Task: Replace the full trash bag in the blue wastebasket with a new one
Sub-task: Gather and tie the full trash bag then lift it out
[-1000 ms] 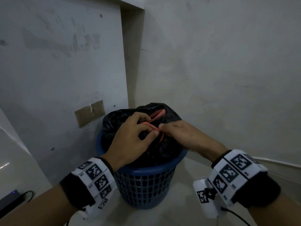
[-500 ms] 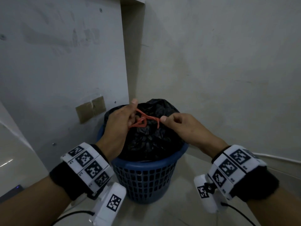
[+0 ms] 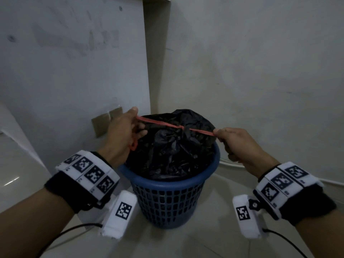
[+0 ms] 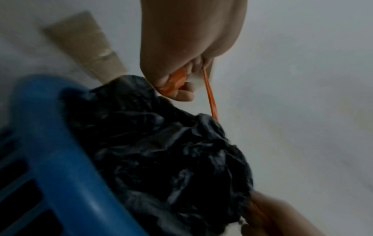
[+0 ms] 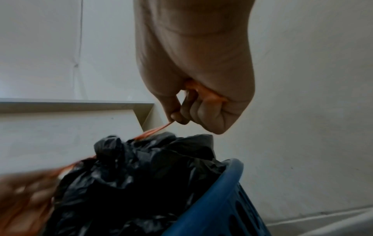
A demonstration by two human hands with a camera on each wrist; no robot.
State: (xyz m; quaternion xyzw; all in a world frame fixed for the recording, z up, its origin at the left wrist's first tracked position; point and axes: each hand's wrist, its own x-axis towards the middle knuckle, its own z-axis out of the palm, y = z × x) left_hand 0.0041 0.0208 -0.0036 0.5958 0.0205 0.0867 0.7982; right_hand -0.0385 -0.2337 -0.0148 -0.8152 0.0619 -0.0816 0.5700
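A blue wastebasket with a lattice wall stands in a room corner, with a full black trash bag bulging above its rim. A red drawstring runs taut across the bag's gathered top, with a knot at the middle. My left hand grips the left end at the bag's left side, a loose red loop hanging under its fingers. My right hand pinches the right end at the bag's right edge. In the wrist views, the left hand and right hand each curl round the string.
Grey walls meet just behind the basket. A brown taped patch marks the left wall. A thin white cable runs along the base of the right wall. Pale floor tiles lie in front of the basket.
My hands were close together over the bag's top, working the red string. They have moved apart, left and right, and the string now stretches tight with a knot at the middle.
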